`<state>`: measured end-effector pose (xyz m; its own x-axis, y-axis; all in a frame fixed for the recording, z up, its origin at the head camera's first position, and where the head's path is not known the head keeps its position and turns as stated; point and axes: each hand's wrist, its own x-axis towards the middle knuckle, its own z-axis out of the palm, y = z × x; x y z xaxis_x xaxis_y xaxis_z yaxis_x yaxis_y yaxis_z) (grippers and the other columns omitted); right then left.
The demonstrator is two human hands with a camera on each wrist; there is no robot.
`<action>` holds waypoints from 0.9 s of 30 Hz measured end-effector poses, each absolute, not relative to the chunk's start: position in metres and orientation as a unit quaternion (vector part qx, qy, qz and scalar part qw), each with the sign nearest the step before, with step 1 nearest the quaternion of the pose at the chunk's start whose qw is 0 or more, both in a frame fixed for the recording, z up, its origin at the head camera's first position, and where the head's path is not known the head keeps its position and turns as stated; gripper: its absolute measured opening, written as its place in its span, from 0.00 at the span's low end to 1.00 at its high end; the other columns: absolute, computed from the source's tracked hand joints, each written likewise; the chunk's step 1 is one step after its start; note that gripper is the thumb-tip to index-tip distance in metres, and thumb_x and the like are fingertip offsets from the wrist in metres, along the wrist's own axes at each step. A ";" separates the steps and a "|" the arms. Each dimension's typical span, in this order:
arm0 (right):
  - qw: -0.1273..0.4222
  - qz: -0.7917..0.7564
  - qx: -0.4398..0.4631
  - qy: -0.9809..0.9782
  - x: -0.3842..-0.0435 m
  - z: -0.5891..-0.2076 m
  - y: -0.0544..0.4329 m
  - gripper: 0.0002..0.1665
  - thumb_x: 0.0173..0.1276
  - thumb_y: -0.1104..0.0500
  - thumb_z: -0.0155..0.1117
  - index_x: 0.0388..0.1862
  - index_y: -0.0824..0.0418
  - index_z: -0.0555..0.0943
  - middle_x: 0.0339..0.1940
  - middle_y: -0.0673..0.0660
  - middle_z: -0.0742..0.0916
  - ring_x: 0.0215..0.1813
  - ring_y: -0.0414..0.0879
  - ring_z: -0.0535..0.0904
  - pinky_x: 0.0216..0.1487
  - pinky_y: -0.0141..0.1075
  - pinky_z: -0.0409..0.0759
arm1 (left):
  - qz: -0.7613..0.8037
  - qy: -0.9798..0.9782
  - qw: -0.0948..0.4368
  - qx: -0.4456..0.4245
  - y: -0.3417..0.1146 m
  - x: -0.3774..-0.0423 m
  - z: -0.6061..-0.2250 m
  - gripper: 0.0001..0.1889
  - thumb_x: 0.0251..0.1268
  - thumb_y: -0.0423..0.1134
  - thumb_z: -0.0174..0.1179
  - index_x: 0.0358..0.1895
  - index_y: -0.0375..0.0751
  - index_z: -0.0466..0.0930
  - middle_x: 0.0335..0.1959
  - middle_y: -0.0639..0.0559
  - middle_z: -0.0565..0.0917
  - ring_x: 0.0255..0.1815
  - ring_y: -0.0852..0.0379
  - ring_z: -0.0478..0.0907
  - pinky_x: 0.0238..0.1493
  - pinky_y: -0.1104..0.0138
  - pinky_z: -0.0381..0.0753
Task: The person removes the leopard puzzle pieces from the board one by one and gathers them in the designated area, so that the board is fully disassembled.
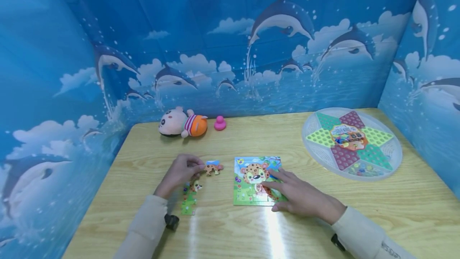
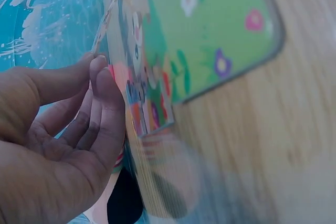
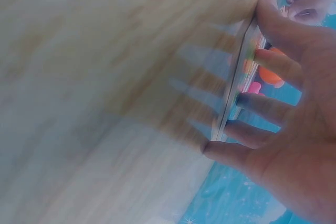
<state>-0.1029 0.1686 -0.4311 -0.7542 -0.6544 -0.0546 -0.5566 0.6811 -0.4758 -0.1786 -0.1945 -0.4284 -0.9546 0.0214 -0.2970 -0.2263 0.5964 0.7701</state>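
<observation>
In the head view a cartoon leopard jigsaw puzzle (image 1: 248, 197) lies flat on the wooden table. My right hand (image 1: 305, 195) rests on its right side, fingers spread, with the thumb by the lower right corner; the right wrist view shows the fingertips (image 3: 227, 150) along the board's edge. My left hand (image 1: 183, 173) pinches a thin puzzle piece (image 1: 213, 167) with brown spots and a blue top between thumb and fingers. Seen from the left wrist, that piece (image 2: 107, 22) stands nearly edge-on. Just below the left hand, a strip of green puzzle pieces (image 1: 188, 205) lies on the table.
At the back left lies a plush doll (image 1: 197, 125) in orange and stripes, beside a small pink toy (image 1: 220, 123). A round Chinese checkers board (image 1: 381, 135) sits at the right. Behind the table (image 1: 266, 131) hangs a blue dolphin backdrop (image 1: 201, 19).
</observation>
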 end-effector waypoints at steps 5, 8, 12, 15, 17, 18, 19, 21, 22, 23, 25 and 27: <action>0.111 -0.221 -0.331 0.911 -0.102 -0.429 0.168 0.39 0.65 0.47 0.72 0.72 0.56 0.73 0.79 0.70 0.62 0.75 0.78 0.56 0.69 0.68 0.61 | 0.436 0.887 0.135 -0.071 -0.195 -0.179 -0.429 0.05 0.67 0.33 0.67 0.43 0.39 0.86 0.35 0.46 0.84 0.32 0.55 0.82 0.34 0.65 0.85; 0.108 -0.221 -0.334 0.910 -0.101 -0.428 0.168 0.39 0.65 0.46 0.72 0.72 0.56 0.73 0.78 0.71 0.62 0.74 0.78 0.56 0.68 0.68 0.61 | 0.430 0.890 0.132 -0.079 -0.194 -0.179 -0.429 0.04 0.67 0.34 0.67 0.42 0.40 0.86 0.35 0.47 0.84 0.32 0.55 0.82 0.34 0.65 0.85; 0.106 -0.222 -0.337 0.909 -0.102 -0.428 0.168 0.39 0.65 0.47 0.72 0.72 0.57 0.73 0.78 0.72 0.62 0.74 0.79 0.56 0.68 0.68 0.62 | 0.424 0.893 0.126 -0.084 -0.194 -0.178 -0.427 0.04 0.67 0.34 0.66 0.43 0.41 0.87 0.35 0.47 0.84 0.33 0.54 0.82 0.33 0.65 0.84; 0.106 -0.220 -0.336 0.910 -0.102 -0.428 0.169 0.39 0.65 0.46 0.72 0.73 0.57 0.73 0.78 0.71 0.62 0.74 0.78 0.56 0.68 0.68 0.62 | 0.427 0.892 0.123 -0.077 -0.195 -0.178 -0.427 0.04 0.69 0.34 0.65 0.43 0.41 0.86 0.35 0.47 0.84 0.32 0.54 0.82 0.33 0.65 0.84; 0.104 -0.219 -0.336 0.910 -0.102 -0.428 0.169 0.39 0.65 0.46 0.72 0.72 0.57 0.73 0.78 0.72 0.63 0.74 0.78 0.56 0.69 0.68 0.61 | 0.430 0.892 0.121 -0.069 -0.195 -0.178 -0.427 0.04 0.69 0.34 0.65 0.43 0.41 0.86 0.35 0.46 0.84 0.32 0.54 0.82 0.32 0.65 0.84; 0.103 -0.218 -0.336 0.911 -0.102 -0.429 0.169 0.39 0.65 0.46 0.72 0.73 0.57 0.73 0.78 0.72 0.62 0.74 0.78 0.56 0.69 0.68 0.61 | 0.432 0.892 0.120 -0.066 -0.194 -0.178 -0.427 0.04 0.69 0.34 0.65 0.43 0.41 0.86 0.35 0.47 0.84 0.32 0.54 0.82 0.32 0.65 0.84; 0.102 -0.218 -0.335 0.911 -0.101 -0.429 0.169 0.39 0.65 0.47 0.72 0.72 0.57 0.73 0.78 0.72 0.63 0.74 0.78 0.56 0.69 0.68 0.60 | 0.432 0.892 0.120 -0.061 -0.194 -0.179 -0.427 0.04 0.69 0.34 0.65 0.43 0.41 0.86 0.35 0.47 0.84 0.32 0.54 0.82 0.32 0.64 0.83; 0.099 -0.217 -0.339 0.910 -0.101 -0.430 0.170 0.39 0.65 0.47 0.72 0.72 0.57 0.73 0.78 0.72 0.63 0.74 0.78 0.56 0.70 0.68 0.60 | 0.430 0.893 0.120 -0.052 -0.192 -0.179 -0.428 0.04 0.68 0.35 0.66 0.43 0.41 0.87 0.35 0.47 0.84 0.32 0.54 0.81 0.32 0.64 0.83; 0.097 -0.216 -0.341 0.910 -0.101 -0.430 0.170 0.39 0.65 0.47 0.72 0.72 0.58 0.73 0.77 0.72 0.63 0.74 0.78 0.56 0.70 0.67 0.60 | 0.427 0.895 0.120 -0.048 -0.190 -0.179 -0.428 0.04 0.68 0.35 0.66 0.43 0.42 0.87 0.35 0.48 0.84 0.32 0.54 0.82 0.33 0.64 0.83; 0.097 -0.215 -0.342 0.910 -0.101 -0.430 0.169 0.39 0.65 0.46 0.72 0.72 0.57 0.73 0.77 0.72 0.63 0.74 0.78 0.56 0.70 0.67 0.60 | 0.423 0.897 0.121 -0.046 -0.188 -0.179 -0.428 0.04 0.68 0.36 0.66 0.43 0.42 0.87 0.35 0.48 0.85 0.32 0.55 0.82 0.33 0.64 0.83; 0.094 -0.211 -0.343 0.910 -0.101 -0.430 0.169 0.39 0.65 0.46 0.72 0.72 0.58 0.73 0.77 0.72 0.63 0.74 0.77 0.57 0.71 0.67 0.59 | 0.422 0.897 0.125 -0.041 -0.183 -0.178 -0.428 0.04 0.68 0.36 0.67 0.42 0.43 0.87 0.35 0.49 0.85 0.32 0.55 0.82 0.33 0.64 0.83; 0.091 -0.205 -0.344 0.912 -0.100 -0.430 0.169 0.39 0.65 0.46 0.72 0.72 0.59 0.73 0.77 0.72 0.64 0.74 0.76 0.57 0.71 0.66 0.59 | 0.420 0.898 0.127 -0.035 -0.176 -0.178 -0.428 0.04 0.68 0.37 0.67 0.42 0.43 0.87 0.35 0.49 0.84 0.32 0.55 0.82 0.33 0.64 0.83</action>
<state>-0.1002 0.1686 -0.4295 -0.7466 -0.6649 -0.0240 -0.5905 0.6788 -0.4365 -0.1777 -0.1763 -0.4280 -0.9652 0.0445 -0.2577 -0.1694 0.6444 0.7457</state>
